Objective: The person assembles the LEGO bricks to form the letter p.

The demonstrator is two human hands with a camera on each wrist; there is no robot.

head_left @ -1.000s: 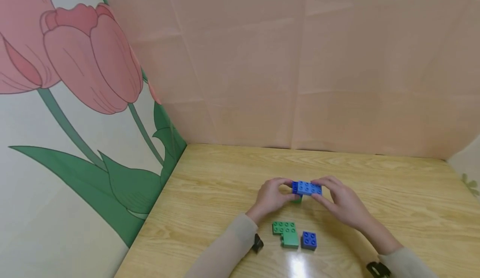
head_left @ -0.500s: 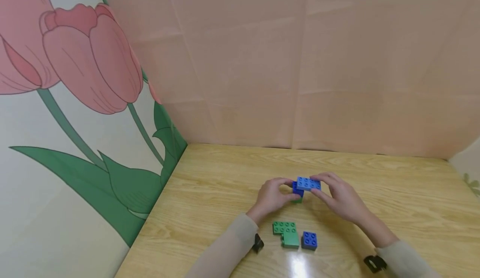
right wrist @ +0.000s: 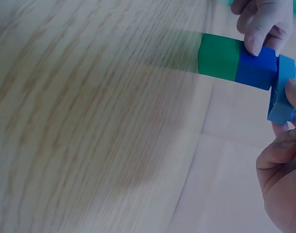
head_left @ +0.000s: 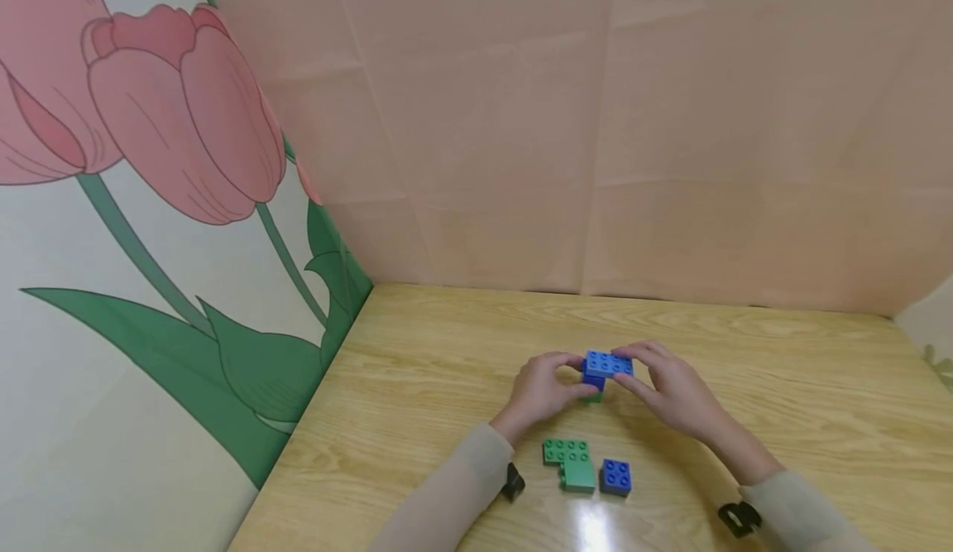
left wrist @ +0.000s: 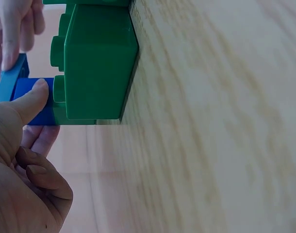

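My left hand (head_left: 538, 388) pinches a dark blue brick (right wrist: 256, 68) between thumb and fingers. That brick sits on a green brick (right wrist: 218, 56) standing on the table. Between thumb and fingers my right hand (head_left: 673, 395) holds a flat light blue brick (head_left: 605, 362) with two rows of studs. It lies across the top of the dark blue brick, its right part jutting out past the side. In the right wrist view, the light blue brick (right wrist: 282, 90) is right at the dark blue brick's top face, slightly slanted to it.
Nearer on the wooden table (head_left: 417, 353) lie joined green bricks (head_left: 573, 463), with a loose dark blue brick (head_left: 615, 477) just to their right. A pink cloth wall (head_left: 476, 122) closes off the back; a tulip-printed panel (head_left: 171, 204) stands at the left.
The light blue brick rose slightly, then shifted left over the dark blue brick with my right hand. My left hand stays in place on the dark blue brick.
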